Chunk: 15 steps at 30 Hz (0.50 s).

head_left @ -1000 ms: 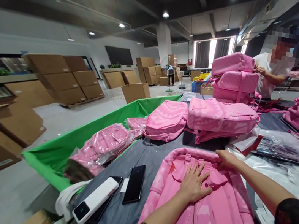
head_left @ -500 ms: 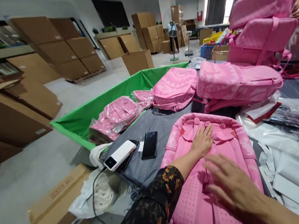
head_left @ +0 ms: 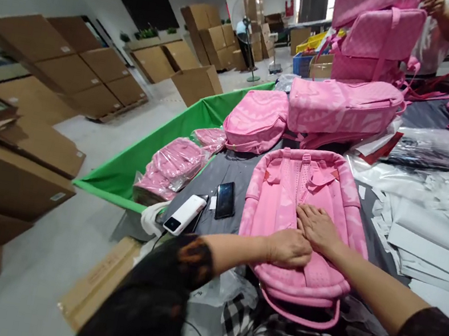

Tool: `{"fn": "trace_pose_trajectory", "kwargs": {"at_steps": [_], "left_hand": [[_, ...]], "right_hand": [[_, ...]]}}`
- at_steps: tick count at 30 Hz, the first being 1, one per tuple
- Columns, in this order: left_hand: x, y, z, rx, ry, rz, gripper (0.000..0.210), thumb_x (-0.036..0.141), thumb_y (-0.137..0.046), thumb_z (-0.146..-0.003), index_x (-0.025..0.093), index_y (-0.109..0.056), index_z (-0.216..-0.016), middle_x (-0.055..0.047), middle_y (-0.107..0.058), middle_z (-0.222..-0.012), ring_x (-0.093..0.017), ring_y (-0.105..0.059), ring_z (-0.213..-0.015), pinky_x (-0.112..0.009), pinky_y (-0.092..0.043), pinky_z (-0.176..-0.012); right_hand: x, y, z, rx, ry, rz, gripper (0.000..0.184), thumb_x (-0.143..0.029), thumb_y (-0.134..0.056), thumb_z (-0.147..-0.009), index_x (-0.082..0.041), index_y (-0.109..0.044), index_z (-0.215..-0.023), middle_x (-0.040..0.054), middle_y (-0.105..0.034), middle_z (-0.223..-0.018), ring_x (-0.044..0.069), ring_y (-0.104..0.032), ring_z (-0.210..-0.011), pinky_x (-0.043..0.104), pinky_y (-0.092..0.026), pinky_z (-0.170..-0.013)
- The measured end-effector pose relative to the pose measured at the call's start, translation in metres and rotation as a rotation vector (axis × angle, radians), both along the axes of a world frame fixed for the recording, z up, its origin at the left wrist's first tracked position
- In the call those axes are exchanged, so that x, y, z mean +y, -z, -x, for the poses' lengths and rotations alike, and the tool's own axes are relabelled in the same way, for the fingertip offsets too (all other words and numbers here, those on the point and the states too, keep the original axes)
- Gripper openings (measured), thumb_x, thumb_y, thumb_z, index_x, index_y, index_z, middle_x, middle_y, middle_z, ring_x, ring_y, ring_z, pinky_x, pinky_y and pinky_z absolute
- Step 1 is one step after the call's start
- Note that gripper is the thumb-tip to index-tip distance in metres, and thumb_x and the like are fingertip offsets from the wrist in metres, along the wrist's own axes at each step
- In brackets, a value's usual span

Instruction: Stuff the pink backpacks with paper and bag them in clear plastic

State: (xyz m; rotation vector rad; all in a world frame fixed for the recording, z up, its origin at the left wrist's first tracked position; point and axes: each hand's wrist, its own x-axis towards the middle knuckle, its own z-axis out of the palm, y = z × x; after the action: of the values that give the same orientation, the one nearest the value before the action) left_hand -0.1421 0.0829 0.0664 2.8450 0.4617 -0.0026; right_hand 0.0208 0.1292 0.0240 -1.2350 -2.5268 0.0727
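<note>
A pink backpack (head_left: 258,220) lies on the table in front of me, its padded back and shoulder straps facing up and its loop handle towards me. My left hand (head_left: 289,248) is closed over the lower middle of the straps; its curled fingers hide what they hold, if anything. Just above and to the right, my right hand (head_left: 320,229) rests with fingers extended on the middle of the back panel. The two hands touch or nearly touch.
Left of the backpack lie a black phone (head_left: 226,200) and a white power bank (head_left: 185,214). A green cloth bin (head_left: 118,178) holds plastic-wrapped pink bags. More pink backpacks (head_left: 343,108) stand behind. White sheets (head_left: 419,248) lie to the right. A co-worker (head_left: 441,38) stands at the back.
My left hand has moved down from the top of the backpack and curled. The right hand has settled onto the back panel. The backpack appears higher in view, its bottom handle now showing.
</note>
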Motion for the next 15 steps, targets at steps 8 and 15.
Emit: {"fn": "trace_pose_trajectory", "kwargs": {"at_steps": [8, 15], "left_hand": [[0.011, 0.04, -0.001, -0.123, -0.379, -0.152, 0.028, 0.032, -0.056, -0.093, 0.016, -0.069, -0.112, -0.014, -0.066, -0.118, -0.029, -0.053, -0.117, -0.044, -0.038, -0.109], [0.041, 0.027, 0.01, -0.184, -0.639, -0.209, 0.054, 0.047, -0.046, -0.101, 0.029, -0.044, -0.152, -0.013, -0.032, -0.163, -0.038, -0.028, -0.148, -0.063, -0.025, -0.118]], "right_hand": [[-0.031, -0.048, -0.011, 0.126, -0.331, -0.017, 0.03, -0.027, -0.039, -0.1, -0.018, -0.065, -0.111, 0.0114, -0.07, -0.105, 0.023, -0.061, -0.098, 0.038, -0.045, -0.09], [-0.07, -0.036, 0.004, -0.064, -0.89, 0.123, 0.016, -0.027, -0.044, -0.094, -0.02, -0.058, -0.091, 0.004, -0.062, -0.078, 0.019, -0.051, -0.07, 0.035, -0.034, -0.064]]}}
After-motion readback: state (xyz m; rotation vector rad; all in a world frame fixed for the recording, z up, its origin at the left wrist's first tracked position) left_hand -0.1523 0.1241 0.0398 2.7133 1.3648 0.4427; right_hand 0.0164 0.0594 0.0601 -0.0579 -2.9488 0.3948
